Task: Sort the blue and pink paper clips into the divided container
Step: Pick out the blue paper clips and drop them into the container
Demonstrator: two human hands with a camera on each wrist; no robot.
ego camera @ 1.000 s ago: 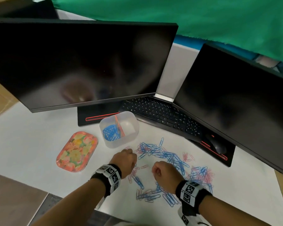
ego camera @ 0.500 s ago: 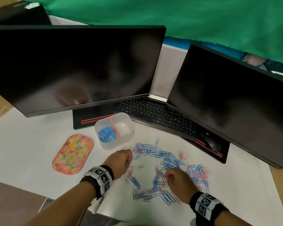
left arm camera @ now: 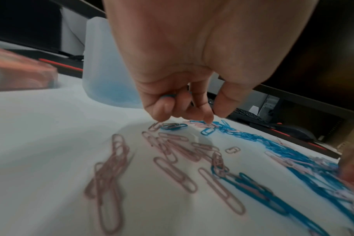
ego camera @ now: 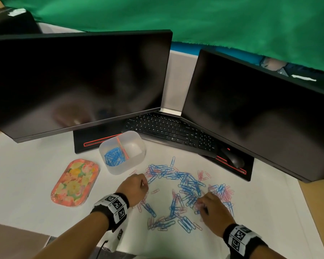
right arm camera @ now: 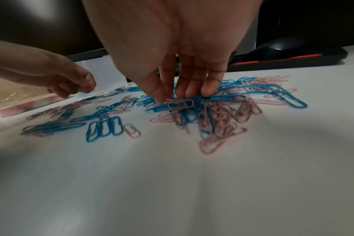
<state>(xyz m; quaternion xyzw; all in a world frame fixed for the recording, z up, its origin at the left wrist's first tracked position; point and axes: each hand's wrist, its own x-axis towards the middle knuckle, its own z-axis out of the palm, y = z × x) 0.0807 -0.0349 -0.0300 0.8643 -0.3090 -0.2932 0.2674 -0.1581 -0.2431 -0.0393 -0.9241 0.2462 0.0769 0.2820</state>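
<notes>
Touching pink clip (right arm camera: 180, 103): right grip (right arm camera: 184, 91) fingertips.

I see blue paper clips (ego camera: 188, 181) and pink paper clips (ego camera: 226, 192) mixed on the white desk mat (ego camera: 36, 180). The frosted divided container (ego camera: 122, 152) has an orange divider (ego camera: 122, 147) — the tray (ego camera: 74, 182) beside it shows an orange-and-yellow floral print.

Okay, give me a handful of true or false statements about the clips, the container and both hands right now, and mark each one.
1. The divided container holds blue paper clips in one compartment. True.
2. Its other compartment is full of pink clips. False: it looks empty.
3. The left hand has a blue clip tucked under its curled fingers. True.
4. The right hand rests on the mouse. False: its fingers touch the mixed clip pile.
5. The floral tray is full of clips. False: no clips on it.
</notes>
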